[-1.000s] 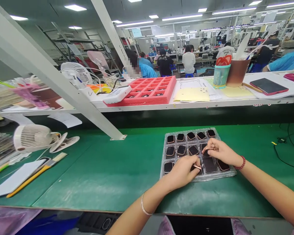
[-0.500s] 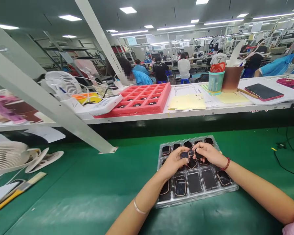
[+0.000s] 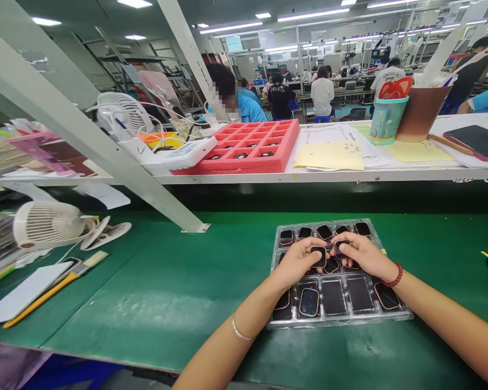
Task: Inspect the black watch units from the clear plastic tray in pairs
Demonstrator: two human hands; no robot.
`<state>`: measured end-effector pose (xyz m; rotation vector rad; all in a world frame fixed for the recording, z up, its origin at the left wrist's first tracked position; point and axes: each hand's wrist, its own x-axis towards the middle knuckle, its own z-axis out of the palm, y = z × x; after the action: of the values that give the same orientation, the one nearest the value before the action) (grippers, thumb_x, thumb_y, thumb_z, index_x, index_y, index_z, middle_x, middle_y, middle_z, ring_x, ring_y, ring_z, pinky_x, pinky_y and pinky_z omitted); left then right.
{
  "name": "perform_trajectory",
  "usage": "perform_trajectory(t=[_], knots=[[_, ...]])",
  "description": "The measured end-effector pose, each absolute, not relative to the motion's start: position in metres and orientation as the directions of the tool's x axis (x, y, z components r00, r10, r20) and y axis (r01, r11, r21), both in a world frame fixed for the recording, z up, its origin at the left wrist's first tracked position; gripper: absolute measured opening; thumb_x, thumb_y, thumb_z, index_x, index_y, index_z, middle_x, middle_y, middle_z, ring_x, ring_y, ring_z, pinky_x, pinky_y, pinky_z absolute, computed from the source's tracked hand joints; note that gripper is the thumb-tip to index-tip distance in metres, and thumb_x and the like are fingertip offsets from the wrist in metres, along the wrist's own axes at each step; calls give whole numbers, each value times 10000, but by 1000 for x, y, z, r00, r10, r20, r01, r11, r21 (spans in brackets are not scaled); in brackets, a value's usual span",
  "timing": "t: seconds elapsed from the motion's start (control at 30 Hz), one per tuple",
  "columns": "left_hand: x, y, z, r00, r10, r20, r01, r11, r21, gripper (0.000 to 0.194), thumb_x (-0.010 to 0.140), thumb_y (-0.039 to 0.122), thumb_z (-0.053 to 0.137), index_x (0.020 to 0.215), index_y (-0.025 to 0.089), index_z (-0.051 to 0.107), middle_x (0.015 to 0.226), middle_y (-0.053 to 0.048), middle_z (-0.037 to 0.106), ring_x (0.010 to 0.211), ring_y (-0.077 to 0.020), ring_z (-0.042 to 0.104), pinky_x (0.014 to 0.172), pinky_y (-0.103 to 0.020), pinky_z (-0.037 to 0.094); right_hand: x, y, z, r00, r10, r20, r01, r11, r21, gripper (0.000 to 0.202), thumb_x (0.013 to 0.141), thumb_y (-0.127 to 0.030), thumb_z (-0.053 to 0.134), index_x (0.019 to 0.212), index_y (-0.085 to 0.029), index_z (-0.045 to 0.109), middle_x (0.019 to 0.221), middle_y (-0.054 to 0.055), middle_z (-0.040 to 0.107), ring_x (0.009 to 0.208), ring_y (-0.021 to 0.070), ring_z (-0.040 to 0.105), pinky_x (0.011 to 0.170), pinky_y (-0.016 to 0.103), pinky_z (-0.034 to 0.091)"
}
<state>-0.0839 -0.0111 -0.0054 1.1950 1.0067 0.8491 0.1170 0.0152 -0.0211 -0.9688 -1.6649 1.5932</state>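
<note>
A clear plastic tray (image 3: 337,320) lies on the green tabletop, with black, watch-like pieces in many of its compartments. Over its middle, my left hand (image 3: 303,260) pinches one watch piece (image 3: 318,257) between thumb and fingers. My right hand (image 3: 364,253) is closed on a second watch piece (image 3: 341,249), just right of the first. The two pieces are held close together, their dark faces turned up. Below the hands, one piece (image 3: 309,301) rests in the front row, beside two compartments that show only dark bottoms.
A white shelf (image 3: 329,176) runs behind the tray, bearing a red foam tray (image 3: 287,157), papers, cups and a phone (image 3: 477,142). A slanted white post (image 3: 162,200) meets the table at left, near a fan (image 3: 44,225) and a brush (image 3: 52,292). People sit beyond.
The view has shifted, so the tray, hands and shelf items appear further right and slightly higher. Both hands still hold their watch pieces over the tray.
</note>
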Motion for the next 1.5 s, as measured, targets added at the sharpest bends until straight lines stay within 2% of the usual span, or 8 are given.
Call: perform_trajectory(t=[0.2, 0.37, 0.53, 0.63, 0.9, 1.07, 1.23, 1.5], knots=[[-84, -11, -10, 316, 944, -93, -79, 124, 989, 473, 666, 80, 583, 1126, 162, 511, 963, -71, 671, 856, -162, 623, 705, -256, 475, 117, 14, -23, -513, 858, -10, 104, 50, -993, 304, 802, -216, 550, 1104, -185, 529, 902, 47, 638, 587, 93, 549, 515, 224, 478], [-89, -8, -13, 288, 953, -97, -84, 126, 988, 508, 765, 249, 581, 1257, 177, 477, 1030, -94, 644, 760, -146, 598, 562, -220, 432, 120, 17, -23, -492, 871, 8, 53, 39, -998, 463, 826, -218, 487, 1288, -226, 452, 1026, 70, 613, 706, 131, 591, 617, 296, 538], [-93, -6, -16, 310, 944, -113, -97, 149, 984, 571, 787, 360, 601, 1313, 191, 456, 906, -70, 631, 706, -140, 604, 548, -221, 428, 123, 18, -20, -519, 854, -41, 58, -13, -998, 500, 854, -296, 514, 1338, -204, 427, 803, 28, 619, 614, 125, 587, 615, 311, 546], [-93, -6, -18, 337, 937, -94, -124, 143, 982, 600, 762, 371, 640, 1305, 200, 452, 956, -72, 593, 739, -166, 635, 516, -207, 412, 122, 18, -19, -523, 851, -40, 47, -18, -999, 506, 834, -313, 552, 1313, -191, 442, 795, 23, 603, 615, 123, 584, 582, 292, 537], [-93, -7, -16, 377, 922, -92, -127, 150, 981, 603, 711, 364, 704, 1236, 199, 458, 860, -26, 576, 584, -99, 604, 470, -178, 372, 120, 17, -16, -540, 841, -19, 79, 28, -996, 438, 831, -315, 555, 1245, -191, 486, 786, 18, 585, 616, 120, 578, 571, 281, 530], [-93, -6, -16, 351, 931, -99, -113, 147, 983, 507, 777, 369, 626, 1222, 170, 488, 1019, -102, 611, 757, -168, 654, 544, -205, 445, 121, 17, -17, -536, 843, -41, 96, 12, -995, 437, 835, -298, 541, 1254, -185, 487, 746, 9, 599, 609, 126, 593, 592, 290, 535], [-93, -6, -16, 349, 932, -103, -98, 145, 985, 496, 777, 263, 604, 1252, 188, 487, 1051, -94, 629, 868, -191, 645, 608, -223, 466, 122, 18, -20, -534, 843, -68, 76, -33, -997, 464, 842, -293, 528, 1285, -168, 472, 755, 25, 637, 653, 146, 624, 623, 302, 542], [-92, -6, -14, 302, 944, -134, -59, 159, 986, 366, 793, 381, 579, 1073, 146, 580, 928, -88, 670, 638, -126, 628, 498, -195, 389, 120, 16, -20, -530, 843, -87, 60, -65, -996, 454, 816, -239, 546, 1263, -186, 485, 856, 51, 672, 619, 122, 602, 572, 275, 518]])
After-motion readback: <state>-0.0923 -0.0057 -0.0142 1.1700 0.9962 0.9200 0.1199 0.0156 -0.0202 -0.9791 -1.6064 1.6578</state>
